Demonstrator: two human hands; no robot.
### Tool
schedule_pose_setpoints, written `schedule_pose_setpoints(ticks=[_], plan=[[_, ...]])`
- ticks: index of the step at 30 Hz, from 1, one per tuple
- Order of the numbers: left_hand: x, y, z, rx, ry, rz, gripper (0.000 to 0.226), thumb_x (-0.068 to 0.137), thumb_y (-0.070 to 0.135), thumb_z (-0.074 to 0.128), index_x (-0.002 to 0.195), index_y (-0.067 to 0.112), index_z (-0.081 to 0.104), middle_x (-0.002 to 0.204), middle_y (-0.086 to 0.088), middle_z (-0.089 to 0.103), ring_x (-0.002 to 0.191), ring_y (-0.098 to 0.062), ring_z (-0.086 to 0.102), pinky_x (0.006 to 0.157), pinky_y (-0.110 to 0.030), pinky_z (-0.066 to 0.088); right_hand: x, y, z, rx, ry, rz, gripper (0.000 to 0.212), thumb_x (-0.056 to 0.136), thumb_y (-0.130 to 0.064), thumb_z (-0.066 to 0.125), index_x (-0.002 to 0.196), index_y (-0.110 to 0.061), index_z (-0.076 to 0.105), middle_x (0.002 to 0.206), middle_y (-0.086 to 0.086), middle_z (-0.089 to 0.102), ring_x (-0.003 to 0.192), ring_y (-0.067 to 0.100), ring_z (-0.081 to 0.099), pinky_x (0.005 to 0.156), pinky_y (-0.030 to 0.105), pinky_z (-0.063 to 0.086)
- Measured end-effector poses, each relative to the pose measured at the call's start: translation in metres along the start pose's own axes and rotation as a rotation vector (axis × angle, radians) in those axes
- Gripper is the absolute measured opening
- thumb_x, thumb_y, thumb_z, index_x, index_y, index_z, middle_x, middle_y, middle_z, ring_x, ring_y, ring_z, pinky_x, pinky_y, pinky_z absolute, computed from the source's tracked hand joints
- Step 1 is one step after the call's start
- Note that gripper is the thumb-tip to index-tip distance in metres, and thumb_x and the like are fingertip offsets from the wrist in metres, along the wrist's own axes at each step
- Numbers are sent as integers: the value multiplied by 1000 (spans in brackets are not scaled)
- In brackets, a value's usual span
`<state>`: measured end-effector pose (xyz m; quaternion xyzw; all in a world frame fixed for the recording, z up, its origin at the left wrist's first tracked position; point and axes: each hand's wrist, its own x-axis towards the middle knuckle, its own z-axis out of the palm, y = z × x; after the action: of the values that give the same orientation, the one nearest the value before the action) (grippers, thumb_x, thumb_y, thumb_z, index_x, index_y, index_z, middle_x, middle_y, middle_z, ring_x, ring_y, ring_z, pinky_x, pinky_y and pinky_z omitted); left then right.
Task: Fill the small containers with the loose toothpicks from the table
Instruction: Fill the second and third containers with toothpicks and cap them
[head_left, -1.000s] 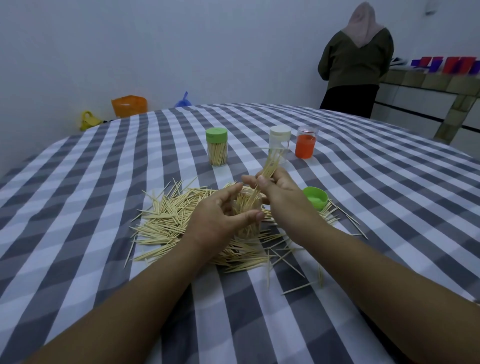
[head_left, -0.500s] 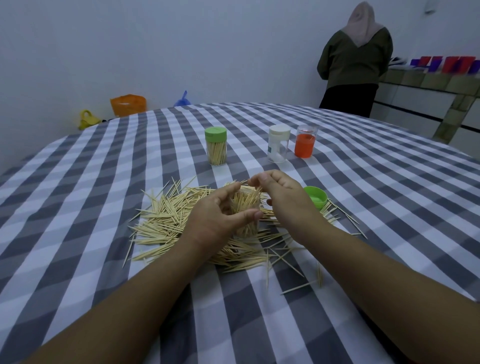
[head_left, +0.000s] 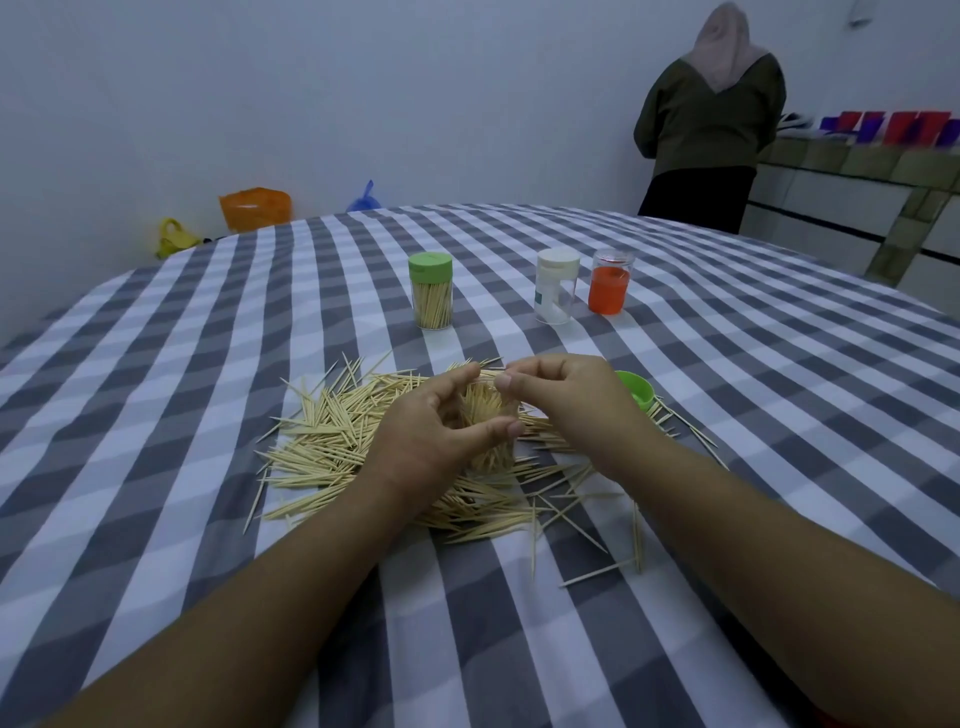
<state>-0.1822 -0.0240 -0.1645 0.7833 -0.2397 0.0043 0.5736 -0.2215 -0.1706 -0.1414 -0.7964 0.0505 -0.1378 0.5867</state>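
A round table (head_left: 727, 364) under a grey-and-white checked cloth fills most of the view, its far rim curving from nine o'clock over to three o'clock, with a plain pale wall behind it. At the centre lies a heap of loose toothpicks (head_left: 332, 441), spreading toward eight o'clock and with stray sticks scattered toward five o'clock. In the middle of the heap the left hand (head_left: 431, 431) curls its fingers and thumb round a clear container (head_left: 488, 421) packed with upright toothpicks, and the right hand (head_left: 566, 400) bends over the container's mouth, fingertips pinched at the tops of the sticks there. A green lid (head_left: 636, 389) lies just beside the right hand at two o'clock. Toward twelve o'clock stand a green-capped jar (head_left: 430, 291) full of toothpicks, a white-capped jar (head_left: 556, 286) and an orange jar (head_left: 609, 283), well apart from the heap. The cloth is bare toward three, six and nine o'clock. Beyond the rim at eleven o'clock sit an orange bag (head_left: 254, 208), a yellow object (head_left: 174, 244) and a blue bag (head_left: 366, 196); at one o'clock a person (head_left: 711, 119) stands with their back turned at a tiled counter (head_left: 857, 161).
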Motion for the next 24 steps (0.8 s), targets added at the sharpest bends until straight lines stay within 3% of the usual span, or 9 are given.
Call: schedule_pose_setpoints(ticks=[3,4,7,9,12,17,21,24], plan=[[1,-3,-1,-6,-1,-6,86,57,41,79,135,18,52,115,-7,61,106,-17,58,82,-27,54,5,0,-6,-12,24,29,18,93,-29,55,87,-23,71,101,-5,67,94,5,58,80,24,44],[1,-4,-1,-11,2,-10,90,53,44,78,135,18,52,118,-10,64,107,-20,62,88,-27,53,8,0,-8,-14,47,40,19,94,-26,53,91,-23,71,104,-3,66,94,8,57,77,24,43],[2,-4,-2,-35,17,-14,93,49,47,76,134,18,52,120,0,64,106,-10,63,91,-24,52,14,6,-20,-309,-47,51,29,92,-12,53,117,-20,63,118,0,61,99,9,55,72,16,42],[3,-4,-3,-52,25,-14,93,49,45,76,134,17,52,116,1,64,103,-7,63,85,-17,52,16,15,-26,-598,-190,29,48,89,-14,59,136,-21,49,135,2,52,115,14,52,85,21,46],[3,-4,-3,-66,29,-13,91,50,41,76,134,15,52,112,4,63,97,0,61,78,-7,50,18,25,-20,-699,-310,13,70,83,-31,69,144,-23,36,144,3,46,128,19,46,103,36,42],[4,-7,-4,-31,50,-11,94,49,47,76,134,17,52,120,2,63,106,-8,62,88,-17,50,24,33,-2,-946,-226,-333,26,91,-29,55,116,-23,56,113,2,61,108,24,53,91,39,42],[4,-7,-4,-16,44,-8,98,47,51,75,135,17,51,124,0,62,110,-9,61,96,-29,51,25,34,3,-1117,-206,-402,28,91,-27,53,116,-19,63,107,7,58,106,27,49,83,35,36],[4,-6,-3,-10,40,-17,95,49,48,76,135,16,51,123,0,63,109,-9,61,93,-23,51,26,31,-2,-1299,-162,-378,27,90,-19,52,114,-19,64,106,6,58,106,26,51,78,32,34]])
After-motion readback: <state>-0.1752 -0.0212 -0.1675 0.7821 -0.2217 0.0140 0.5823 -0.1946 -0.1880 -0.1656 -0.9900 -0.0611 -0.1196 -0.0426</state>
